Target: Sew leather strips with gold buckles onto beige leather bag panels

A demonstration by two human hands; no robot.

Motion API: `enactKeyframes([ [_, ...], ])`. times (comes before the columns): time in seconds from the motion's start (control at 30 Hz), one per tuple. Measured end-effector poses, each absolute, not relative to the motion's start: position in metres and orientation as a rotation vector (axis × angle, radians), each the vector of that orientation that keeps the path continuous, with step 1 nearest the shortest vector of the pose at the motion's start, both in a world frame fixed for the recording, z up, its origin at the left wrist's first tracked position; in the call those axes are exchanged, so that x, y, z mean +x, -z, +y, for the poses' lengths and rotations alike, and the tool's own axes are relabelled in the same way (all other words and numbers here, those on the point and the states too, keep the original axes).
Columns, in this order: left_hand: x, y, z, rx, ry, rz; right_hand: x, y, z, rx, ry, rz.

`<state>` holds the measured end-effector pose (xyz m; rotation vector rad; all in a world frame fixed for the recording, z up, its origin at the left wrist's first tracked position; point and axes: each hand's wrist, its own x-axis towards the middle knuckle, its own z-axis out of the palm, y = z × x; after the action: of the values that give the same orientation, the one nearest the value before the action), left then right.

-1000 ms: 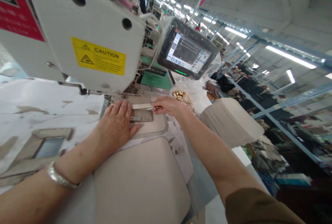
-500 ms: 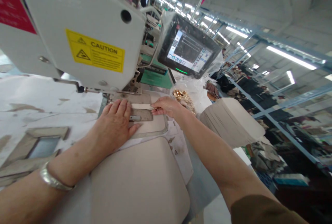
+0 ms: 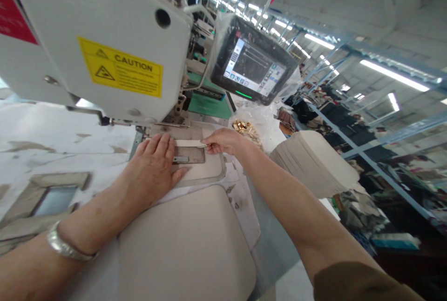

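Note:
My left hand (image 3: pixel 153 166) lies flat, fingers stretched out together and thumb apart, over the left end of a narrow cream strap (image 3: pixel 188 143) on the sewing machine's bed. At the strap's right end my right hand (image 3: pixel 223 142) is closed in a pinch; a small gold-coloured bit shows at the fingertips, too small to make out. Under the strap lies a metal clamp plate (image 3: pixel 195 157) with a rectangular window, on top of a beige panel (image 3: pixel 209 169). Just above my hands is the sewing machine's head (image 3: pixel 125 22), its needle hidden.
In front lies a large beige panel (image 3: pixel 188 245) with rounded corners. Right of my right hand, gold metal fittings (image 3: pixel 246 129) sit in clear plastic, beside a stack of beige panels (image 3: pixel 314 163). A control screen (image 3: pixel 253 61) stands behind. A frame-shaped template (image 3: pixel 56 194) lies left.
Both hands stay in nearly the same place on the strap. The view has shifted slightly, so the machine head appears a little further left.

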<state>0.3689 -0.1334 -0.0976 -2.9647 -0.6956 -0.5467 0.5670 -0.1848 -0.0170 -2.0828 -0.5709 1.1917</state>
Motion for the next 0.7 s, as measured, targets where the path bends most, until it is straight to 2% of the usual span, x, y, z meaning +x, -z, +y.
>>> enactKeyframes([
  [0.37, 0.368, 0.103, -0.131, -2.978, 0.568, -0.676, 0.563, 0.032, -0.181, -2.277, -1.08, -0.624],
  [0.53, 0.37, 0.105, -0.133, -2.984, 0.612, -0.717, 0.564, 0.031, -0.183, -2.335, -1.135, -0.671],
  [0.7, 0.396, 0.097, -0.149, -3.099, 0.546, -0.531, 0.562, 0.028, -0.186, -2.29, -1.163, -0.679],
])
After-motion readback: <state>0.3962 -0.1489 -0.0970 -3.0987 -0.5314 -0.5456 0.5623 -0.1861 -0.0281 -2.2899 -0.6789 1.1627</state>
